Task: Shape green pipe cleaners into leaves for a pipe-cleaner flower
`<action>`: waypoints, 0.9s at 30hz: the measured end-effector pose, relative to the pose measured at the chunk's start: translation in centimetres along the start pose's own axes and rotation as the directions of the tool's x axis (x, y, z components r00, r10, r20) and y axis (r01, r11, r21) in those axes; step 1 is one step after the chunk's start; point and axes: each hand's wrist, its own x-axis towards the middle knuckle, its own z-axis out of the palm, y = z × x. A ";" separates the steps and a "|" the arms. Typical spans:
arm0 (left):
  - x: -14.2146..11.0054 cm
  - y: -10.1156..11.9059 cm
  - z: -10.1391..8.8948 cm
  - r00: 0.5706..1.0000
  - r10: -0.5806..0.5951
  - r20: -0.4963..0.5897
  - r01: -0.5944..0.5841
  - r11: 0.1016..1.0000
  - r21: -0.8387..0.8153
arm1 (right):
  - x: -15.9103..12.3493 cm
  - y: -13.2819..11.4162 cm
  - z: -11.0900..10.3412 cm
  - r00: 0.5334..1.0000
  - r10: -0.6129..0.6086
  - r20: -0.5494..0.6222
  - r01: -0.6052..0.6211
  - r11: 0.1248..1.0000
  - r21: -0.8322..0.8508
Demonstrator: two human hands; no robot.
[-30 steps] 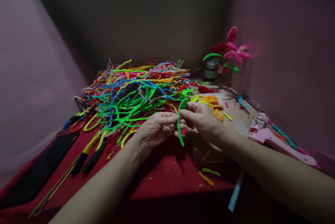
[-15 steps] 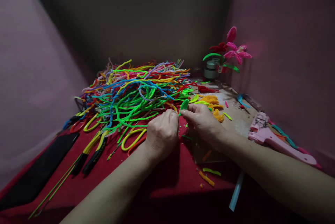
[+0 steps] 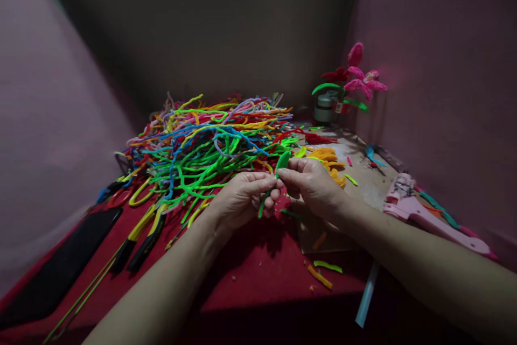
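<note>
My left hand [image 3: 241, 198] and my right hand [image 3: 310, 183] meet above the red cloth [image 3: 258, 269], both pinched on one green pipe cleaner [image 3: 281, 161]. Its upper part forms a leaf-shaped loop sticking up between my fingertips. Its lower tail [image 3: 262, 206] hangs down and left across my left fingers. A big heap of pipe cleaners [image 3: 205, 138] in many colours lies just behind my left hand.
Yellow-handled pliers [image 3: 139, 237] and a dark flat object [image 3: 60, 264] lie at the left. A pink glue gun [image 3: 420, 213] rests at the right. Pink pipe-cleaner flowers in a small jar [image 3: 325, 107] stand at the back. Orange pieces [image 3: 329, 157] and short scraps [image 3: 321, 272] lie nearby.
My left hand turned palm-up again after rolling knuckles-up half a second ago. The green tail swung from hanging straight down to pointing down-left. My right hand barely moved.
</note>
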 end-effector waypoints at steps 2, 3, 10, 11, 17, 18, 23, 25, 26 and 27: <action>-0.3 -0.1 0.4 0.995 0.066 -0.073 -0.050 0.976 0.213 | 0.0 0.0 0.1 0.999 0.006 -0.037 -0.007 0.999 -0.034; -0.4 -0.2 0.7 0.982 0.143 -0.126 -0.088 0.925 0.369 | 0.0 0.1 0.1 0.999 0.007 -0.042 -0.009 0.999 -0.037; -0.3 -1.1 1.7 0.861 0.454 -0.230 -0.073 0.558 0.826 | 0.5 1.3 0.2 0.996 0.013 -0.086 -0.016 0.999 -0.029; -0.3 -1.0 1.8 0.900 0.353 -0.256 -0.055 0.674 0.737 | 0.5 1.3 0.2 0.996 0.018 -0.084 -0.020 1.000 -0.022; -0.4 0.1 1.6 0.933 0.271 -0.236 -0.142 0.880 0.453 | 0.5 0.9 0.0 0.998 0.049 -0.044 -0.044 0.994 0.095; -0.5 0.3 1.5 0.915 0.310 -0.260 -0.153 0.860 0.486 | 0.5 0.8 -0.1 0.998 0.050 -0.034 -0.046 0.993 0.107; -0.6 0.7 1.5 0.898 0.328 -0.293 -0.152 0.857 0.492 | 0.4 0.5 -0.3 1.000 0.006 -0.003 -0.006 0.996 0.085; -0.5 0.5 1.6 0.914 0.284 -0.291 -0.147 0.899 0.413 | 0.4 0.5 -0.1 1.000 -0.006 -0.022 0.009 0.993 0.120; -0.4 0.3 1.6 0.917 0.264 -0.300 -0.149 0.922 0.357 | 0.4 0.5 0.0 0.999 -0.005 -0.040 0.012 0.988 0.156; -0.2 -0.1 1.8 0.916 0.247 -0.315 -0.154 0.944 0.292 | 0.4 0.6 0.1 0.998 -0.004 -0.063 0.017 0.980 0.197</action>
